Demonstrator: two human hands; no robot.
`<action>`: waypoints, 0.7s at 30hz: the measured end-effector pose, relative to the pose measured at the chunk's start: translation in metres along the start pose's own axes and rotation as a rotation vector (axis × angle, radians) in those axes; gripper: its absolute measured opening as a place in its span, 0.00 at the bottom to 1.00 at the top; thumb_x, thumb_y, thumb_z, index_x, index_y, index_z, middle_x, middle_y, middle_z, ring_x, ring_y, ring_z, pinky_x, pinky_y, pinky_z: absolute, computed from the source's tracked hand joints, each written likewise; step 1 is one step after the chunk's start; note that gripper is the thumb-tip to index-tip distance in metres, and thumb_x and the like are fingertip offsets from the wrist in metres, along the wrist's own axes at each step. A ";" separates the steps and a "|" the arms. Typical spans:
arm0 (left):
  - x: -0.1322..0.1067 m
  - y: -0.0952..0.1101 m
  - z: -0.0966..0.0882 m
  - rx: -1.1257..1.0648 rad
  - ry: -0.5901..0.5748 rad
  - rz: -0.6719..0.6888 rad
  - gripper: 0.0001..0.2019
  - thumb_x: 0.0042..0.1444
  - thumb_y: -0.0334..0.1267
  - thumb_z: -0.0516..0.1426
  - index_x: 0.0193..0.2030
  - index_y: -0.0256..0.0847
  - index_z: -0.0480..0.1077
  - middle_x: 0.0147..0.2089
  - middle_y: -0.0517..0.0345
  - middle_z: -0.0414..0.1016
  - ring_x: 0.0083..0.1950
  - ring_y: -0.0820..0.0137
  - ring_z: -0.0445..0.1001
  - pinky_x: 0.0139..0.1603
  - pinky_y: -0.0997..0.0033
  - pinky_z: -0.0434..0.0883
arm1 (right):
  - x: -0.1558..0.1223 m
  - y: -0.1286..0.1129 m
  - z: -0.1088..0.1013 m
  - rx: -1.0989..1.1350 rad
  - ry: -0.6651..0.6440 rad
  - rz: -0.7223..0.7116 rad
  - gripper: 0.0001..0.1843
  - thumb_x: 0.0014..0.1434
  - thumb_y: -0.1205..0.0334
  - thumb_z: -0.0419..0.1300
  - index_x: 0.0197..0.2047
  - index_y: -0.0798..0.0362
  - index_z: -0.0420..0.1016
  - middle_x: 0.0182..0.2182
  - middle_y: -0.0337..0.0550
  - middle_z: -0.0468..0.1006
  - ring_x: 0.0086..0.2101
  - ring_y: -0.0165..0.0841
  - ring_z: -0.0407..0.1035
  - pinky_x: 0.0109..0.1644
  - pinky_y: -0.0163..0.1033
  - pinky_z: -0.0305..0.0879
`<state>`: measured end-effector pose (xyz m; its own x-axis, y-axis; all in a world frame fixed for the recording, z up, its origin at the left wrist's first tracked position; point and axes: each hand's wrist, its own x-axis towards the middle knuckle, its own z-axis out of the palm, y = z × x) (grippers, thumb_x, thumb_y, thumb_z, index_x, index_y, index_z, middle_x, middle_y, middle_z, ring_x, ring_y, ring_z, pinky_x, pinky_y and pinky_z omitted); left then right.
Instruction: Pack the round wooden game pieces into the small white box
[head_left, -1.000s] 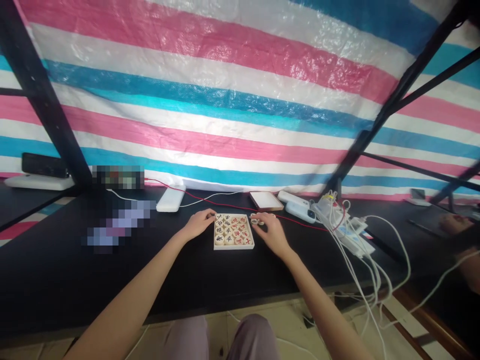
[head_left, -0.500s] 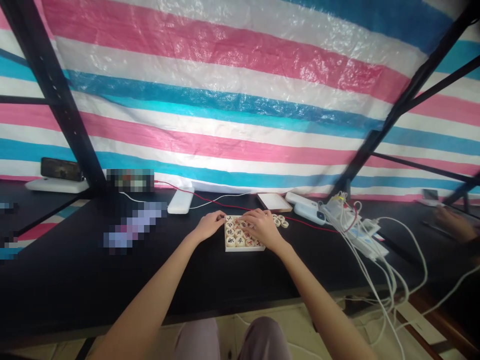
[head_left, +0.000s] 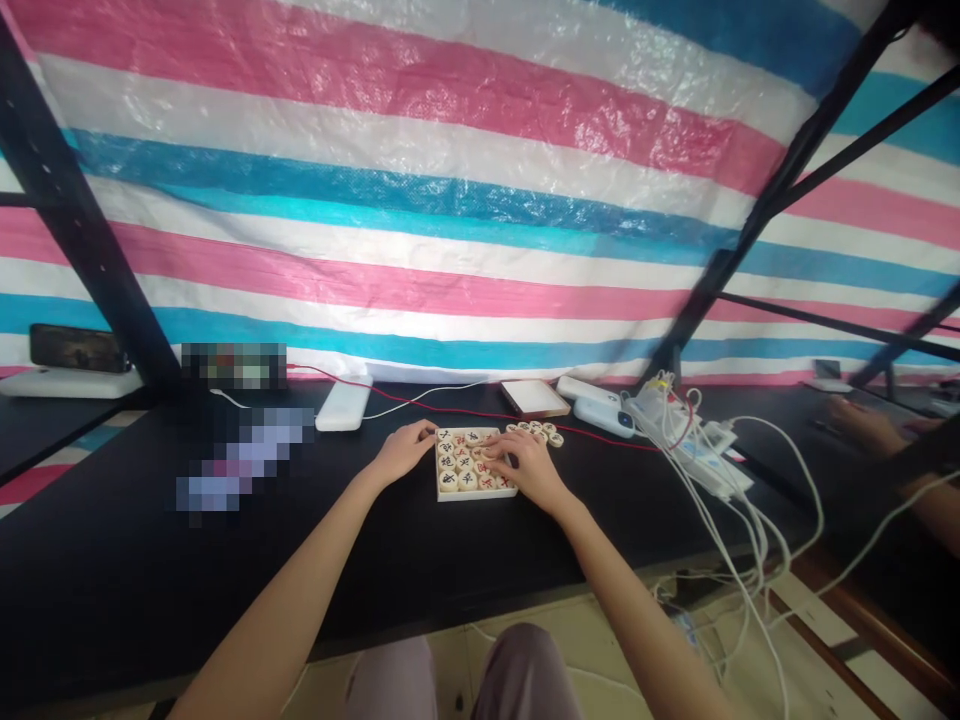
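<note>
A small white square box (head_left: 450,493) full of round cream chess pieces with red and black characters sits on the black table (head_left: 375,560). My left hand (head_left: 403,452) rests curled against the box's left edge, steadying it. My right hand (head_left: 523,464) lies over the right side of the box, fingertips pressing on the pieces inside. Several loose chess pieces (head_left: 534,431) lie on the table just behind my right hand.
Behind the box lie a white power bank (head_left: 343,403), a phone (head_left: 534,398), white chargers (head_left: 604,412) and a tangle of white cables (head_left: 720,480) running off the right edge. Another person's hands (head_left: 862,418) are at the far right. A striped tarp hangs behind.
My right hand moved left from the loose pieces beside the box onto the pieces inside it. My left hand stayed at the box's left edge.
</note>
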<state>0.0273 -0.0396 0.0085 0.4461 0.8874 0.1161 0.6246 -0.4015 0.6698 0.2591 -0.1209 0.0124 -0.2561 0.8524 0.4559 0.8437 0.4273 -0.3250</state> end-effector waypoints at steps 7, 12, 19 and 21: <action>0.001 0.004 -0.002 0.028 -0.011 0.001 0.17 0.54 0.44 0.46 0.45 0.40 0.68 0.38 0.56 0.74 0.42 0.65 0.71 0.40 0.70 0.64 | -0.001 0.006 -0.008 0.122 0.191 0.142 0.08 0.55 0.55 0.59 0.37 0.46 0.72 0.37 0.37 0.77 0.38 0.33 0.68 0.48 0.43 0.54; 0.002 0.002 -0.001 0.019 -0.005 -0.004 0.18 0.54 0.45 0.46 0.46 0.40 0.68 0.39 0.55 0.74 0.43 0.64 0.71 0.42 0.70 0.64 | -0.009 0.034 -0.017 0.299 0.340 0.381 0.13 0.52 0.54 0.58 0.39 0.52 0.64 0.33 0.41 0.74 0.27 0.30 0.67 0.32 0.36 0.62; 0.000 0.004 -0.001 0.011 0.003 0.002 0.17 0.54 0.45 0.46 0.45 0.40 0.68 0.38 0.55 0.74 0.42 0.64 0.71 0.42 0.69 0.64 | -0.018 0.037 -0.016 0.057 0.059 0.131 0.01 0.56 0.65 0.54 0.32 0.52 0.66 0.31 0.40 0.69 0.29 0.28 0.64 0.36 0.34 0.61; -0.001 0.005 -0.002 0.004 0.004 0.008 0.17 0.54 0.45 0.45 0.44 0.41 0.68 0.38 0.55 0.74 0.42 0.64 0.71 0.43 0.69 0.64 | -0.019 0.032 -0.018 0.016 0.032 0.120 0.03 0.57 0.65 0.54 0.32 0.52 0.67 0.31 0.40 0.69 0.30 0.29 0.64 0.36 0.34 0.61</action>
<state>0.0291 -0.0426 0.0132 0.4484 0.8852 0.1241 0.6237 -0.4093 0.6659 0.2995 -0.1286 0.0080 -0.1384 0.8875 0.4395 0.8597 0.3279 -0.3916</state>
